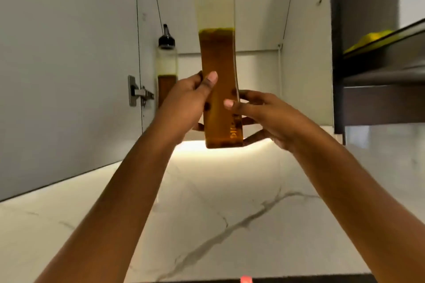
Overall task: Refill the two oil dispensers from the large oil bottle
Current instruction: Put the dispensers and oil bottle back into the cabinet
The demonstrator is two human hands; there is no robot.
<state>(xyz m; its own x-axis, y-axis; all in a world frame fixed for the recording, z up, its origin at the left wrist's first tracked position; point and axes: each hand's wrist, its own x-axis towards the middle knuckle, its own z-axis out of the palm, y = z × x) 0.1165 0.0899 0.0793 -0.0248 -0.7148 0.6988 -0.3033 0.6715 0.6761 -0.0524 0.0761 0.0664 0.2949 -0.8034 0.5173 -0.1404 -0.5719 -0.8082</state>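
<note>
A tall square glass oil dispenser (217,57) with a black cap is held upright in the air in front of an open wall cabinet. Amber oil fills it to a bit over half its height. My left hand (184,101) grips its lower left side, thumb on the front. My right hand (259,115) holds its lower right side and base. A second dispenser (167,64) with a black pour spout stands inside the cabinet to the left, about half full, partly hidden behind my left hand. The large oil bottle is not in view.
The open cabinet door (69,76) with a metal hinge (138,93) stands at the left. A dark shelf unit (377,89) with a yellow item (368,40) is on the right. A white marble wall and counter (230,213) lie below, lit from under the cabinet.
</note>
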